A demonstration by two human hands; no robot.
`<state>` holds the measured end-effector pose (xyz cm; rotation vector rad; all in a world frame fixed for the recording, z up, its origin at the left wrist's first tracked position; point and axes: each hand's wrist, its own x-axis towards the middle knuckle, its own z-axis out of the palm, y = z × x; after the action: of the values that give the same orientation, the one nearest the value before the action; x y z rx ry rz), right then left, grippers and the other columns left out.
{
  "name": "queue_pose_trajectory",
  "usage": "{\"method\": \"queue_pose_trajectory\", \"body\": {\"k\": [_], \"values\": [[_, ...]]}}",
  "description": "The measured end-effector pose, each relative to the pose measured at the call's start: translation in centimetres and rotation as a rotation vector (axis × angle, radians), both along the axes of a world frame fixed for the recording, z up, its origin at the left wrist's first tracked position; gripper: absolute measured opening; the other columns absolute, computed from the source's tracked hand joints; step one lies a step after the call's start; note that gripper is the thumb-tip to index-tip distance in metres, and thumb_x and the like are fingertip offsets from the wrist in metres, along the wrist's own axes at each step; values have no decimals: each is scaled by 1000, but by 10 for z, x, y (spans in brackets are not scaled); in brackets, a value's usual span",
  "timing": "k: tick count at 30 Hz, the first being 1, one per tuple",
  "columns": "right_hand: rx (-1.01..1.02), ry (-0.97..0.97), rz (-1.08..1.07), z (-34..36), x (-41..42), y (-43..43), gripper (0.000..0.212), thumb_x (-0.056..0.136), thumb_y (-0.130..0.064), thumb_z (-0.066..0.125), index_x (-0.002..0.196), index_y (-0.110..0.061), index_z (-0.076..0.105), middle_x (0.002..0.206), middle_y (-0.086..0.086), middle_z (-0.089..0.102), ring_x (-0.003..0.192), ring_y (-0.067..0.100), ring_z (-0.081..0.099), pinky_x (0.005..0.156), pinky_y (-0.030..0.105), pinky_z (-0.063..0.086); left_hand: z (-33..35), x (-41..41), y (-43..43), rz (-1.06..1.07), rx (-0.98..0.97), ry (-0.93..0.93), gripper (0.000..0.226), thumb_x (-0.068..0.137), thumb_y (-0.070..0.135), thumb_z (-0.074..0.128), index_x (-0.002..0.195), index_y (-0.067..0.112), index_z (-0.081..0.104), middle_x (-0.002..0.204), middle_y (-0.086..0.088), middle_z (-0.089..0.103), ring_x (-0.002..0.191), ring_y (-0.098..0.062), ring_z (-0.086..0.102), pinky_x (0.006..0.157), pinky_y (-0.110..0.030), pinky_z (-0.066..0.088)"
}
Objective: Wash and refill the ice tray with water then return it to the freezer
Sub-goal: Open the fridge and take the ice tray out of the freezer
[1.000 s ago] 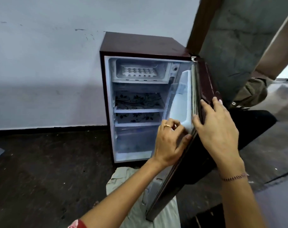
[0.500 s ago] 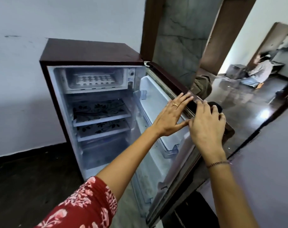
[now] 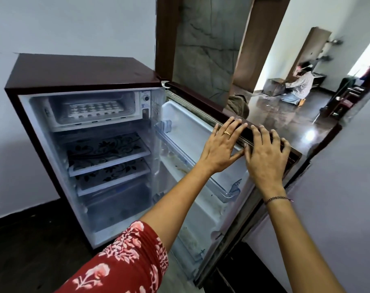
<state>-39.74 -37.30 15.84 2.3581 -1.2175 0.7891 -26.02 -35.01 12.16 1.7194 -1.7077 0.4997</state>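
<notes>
A small maroon fridge stands open against the wall. In its freezer compartment at the top lies a white ice tray, flat and untouched. The fridge door is swung wide to the right. My left hand, with a ring on it, rests on the door's top edge with straight fingers. Beside it, my right hand lies over the same edge, its fingers curved over the far side. Both hands are well to the right of the tray.
Two shelves with floral mats and a drawer sit below the freezer. A clear door shelf juts from the door's inner side. Behind the door is a brown doorway frame. A person sits on the glossy floor in the far room.
The door has swung from nearly edge-on to wide open. Both hands moved from its side edge to its top edge. My view has shifted right and closer.
</notes>
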Motion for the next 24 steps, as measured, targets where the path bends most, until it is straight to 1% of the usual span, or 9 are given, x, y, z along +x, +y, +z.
{"method": "queue_pose_trajectory", "body": {"k": [3, 6, 9, 11, 13, 16, 18, 20, 24], "values": [[5, 13, 2, -1, -2, -7, 52, 91, -33, 52, 138, -14, 39, 140, 10, 47, 128, 35, 40, 102, 52, 29, 2, -1, -2, -2, 23, -5, 65, 91, 52, 36, 147, 20, 27, 154, -1, 26, 145, -16, 13, 116, -49, 15], [31, -13, 5, 1, -1, -8, 52, 91, -35, 51, 137, -13, 41, 140, 11, 47, 130, 36, 38, 104, 54, 27, 4, -1, -1, 23, 45, -62, 64, 91, 50, 32, 148, 20, 25, 155, -1, 25, 145, -16, 15, 116, -50, 17], [45, -83, 33, 1, 4, -2, 53, 93, -36, 49, 139, -12, 40, 144, 12, 43, 138, 31, 31, 109, 56, 20, 2, 3, 8, 73, 48, -71, 62, 92, 48, 32, 148, 22, 25, 155, -1, 25, 145, -17, 15, 115, -50, 16], [43, -121, 109, -3, 11, 9, 53, 95, -36, 47, 141, -9, 37, 147, 14, 38, 142, 29, 25, 113, 54, 15, -2, 9, 21, 129, 52, -27, 61, 93, 49, 31, 148, 22, 25, 156, -2, 24, 146, -17, 13, 116, -49, 13], [48, -133, 186, -11, 22, 20, 52, 96, -35, 46, 140, -9, 37, 148, 15, 35, 143, 30, 22, 114, 53, 14, -7, 18, 36, 186, 65, 14, 61, 94, 49, 29, 148, 22, 25, 156, -3, 23, 146, -17, 12, 116, -49, 11], [87, -104, 297, -25, 46, 34, 50, 97, -38, 39, 139, -11, 38, 148, 15, 35, 143, 31, 22, 114, 54, 15, -16, 37, 65, 309, 96, 58, 63, 93, 50, 26, 148, 19, 25, 156, -6, 22, 146, -20, 12, 117, -47, 9], [126, -85, 357, -33, 66, 43, 53, 96, -42, 31, 139, -13, 41, 148, 13, 37, 142, 31, 23, 113, 54, 16, -24, 54, 86, 418, 112, 85, 64, 93, 50, 29, 148, 17, 26, 156, -7, 22, 146, -21, 13, 117, -47, 7], [166, -101, 407, -40, 87, 52, 55, 95, -44, 27, 136, -13, 45, 146, 13, 40, 141, 31, 27, 112, 56, 18, -34, 69, 107, 511, 142, 99, 64, 93, 50, 31, 148, 17, 25, 156, -7, 22, 146, -20, 12, 117, -47, 8], [264, -131, 515, -56, 126, 70, 59, 95, -50, 23, 136, -14, 47, 146, 11, 41, 142, 29, 26, 114, 55, 15, -52, 100, 151, 650, 227, 139, 65, 93, 51, 22, 148, 17, 23, 157, -5, 19, 147, -19, 8, 118, -47, 9]]}}
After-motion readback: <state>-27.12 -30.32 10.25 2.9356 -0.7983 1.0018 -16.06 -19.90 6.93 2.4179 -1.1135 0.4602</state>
